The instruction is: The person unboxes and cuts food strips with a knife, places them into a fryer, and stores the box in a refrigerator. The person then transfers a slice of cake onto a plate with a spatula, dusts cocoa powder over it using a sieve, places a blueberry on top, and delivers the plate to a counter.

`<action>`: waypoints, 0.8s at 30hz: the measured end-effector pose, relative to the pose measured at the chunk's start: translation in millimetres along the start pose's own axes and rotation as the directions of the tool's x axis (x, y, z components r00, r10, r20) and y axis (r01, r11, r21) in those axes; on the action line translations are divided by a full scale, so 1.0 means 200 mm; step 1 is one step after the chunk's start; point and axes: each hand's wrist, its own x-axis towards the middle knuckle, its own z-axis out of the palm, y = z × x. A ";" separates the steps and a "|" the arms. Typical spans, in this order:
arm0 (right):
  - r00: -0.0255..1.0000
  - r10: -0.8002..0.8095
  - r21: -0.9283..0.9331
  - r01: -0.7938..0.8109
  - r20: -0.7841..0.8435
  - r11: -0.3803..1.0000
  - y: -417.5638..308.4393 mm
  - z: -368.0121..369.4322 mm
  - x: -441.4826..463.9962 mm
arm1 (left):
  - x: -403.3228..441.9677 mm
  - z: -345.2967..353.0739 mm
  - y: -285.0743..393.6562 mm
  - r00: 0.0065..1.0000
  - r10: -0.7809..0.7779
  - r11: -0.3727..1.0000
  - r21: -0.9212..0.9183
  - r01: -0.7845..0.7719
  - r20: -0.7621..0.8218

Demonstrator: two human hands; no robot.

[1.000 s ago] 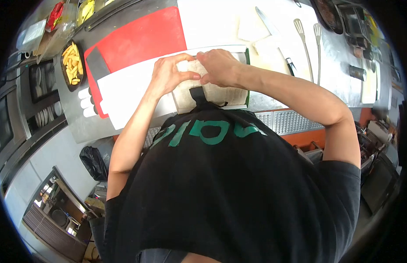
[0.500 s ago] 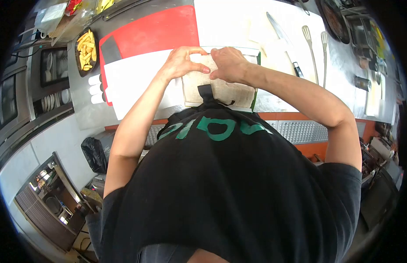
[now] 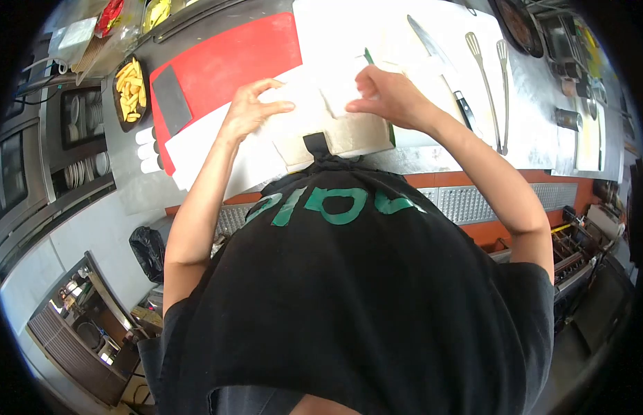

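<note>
A stack of pale, square, bread-like sheets (image 3: 352,135) lies close against my apron in a tray or wrapper with a green edge. White, thin material (image 3: 338,97) stands over its far side; I cannot tell whether it is paper or another sheet. At the left of the stack is my left hand (image 3: 249,114), thumb and forefinger spread apart in a C shape. My right hand (image 3: 397,100) is over the right side, thumb apart from its curled, slightly blurred fingers, the thumb tip close to the white material.
A red cutting board (image 3: 224,59) carries a dark grey flat blade (image 3: 171,100). Further left stands a dish of fries (image 3: 130,90). On the white board at right lie a knife (image 3: 439,62) and two slotted turners (image 3: 484,76). A metal cup (image 3: 568,119) stands beyond.
My hands have moved apart from the middle of the stack, the left one leftward, the right one rightward. White material now shows raised between them. The camera view has shifted slightly.
</note>
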 end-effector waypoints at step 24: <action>1.000 0.019 0.399 -0.017 0.000 0.917 0.05 0.05 -0.15 | 0.02 0.49 0.29 0.887 0.439 0.624 0.661 -0.416 0.144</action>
